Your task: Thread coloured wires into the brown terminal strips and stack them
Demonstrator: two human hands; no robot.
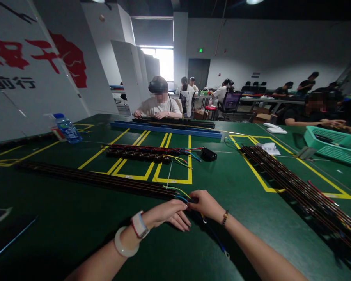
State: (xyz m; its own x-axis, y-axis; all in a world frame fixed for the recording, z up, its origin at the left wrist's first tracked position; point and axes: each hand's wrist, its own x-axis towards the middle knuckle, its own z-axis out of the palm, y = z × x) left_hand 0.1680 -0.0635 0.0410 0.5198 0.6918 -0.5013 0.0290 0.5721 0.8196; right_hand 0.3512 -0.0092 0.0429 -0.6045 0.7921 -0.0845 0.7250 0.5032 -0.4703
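Note:
Both hands meet at the right end of a long dark bundle of strips, where thin yellow-green and blue wires come out. My right hand has its thumb and fingertips pinched on these wires. Beside it, my left hand reaches in from the left. Its upper fingertips close at the same wires, while its lower fingers stretch out over the table. The exact contact between the fingertips is partly hidden. Below my right hand, a dark blue lead with a ring terminal lies on the green table; another ring terminal shows by the palm.
Ahead lies a shorter wired bundle with a black connector. Another long bundle runs down the right side. A blue channel, bottle and green basket stand farther off. A co-worker sits opposite.

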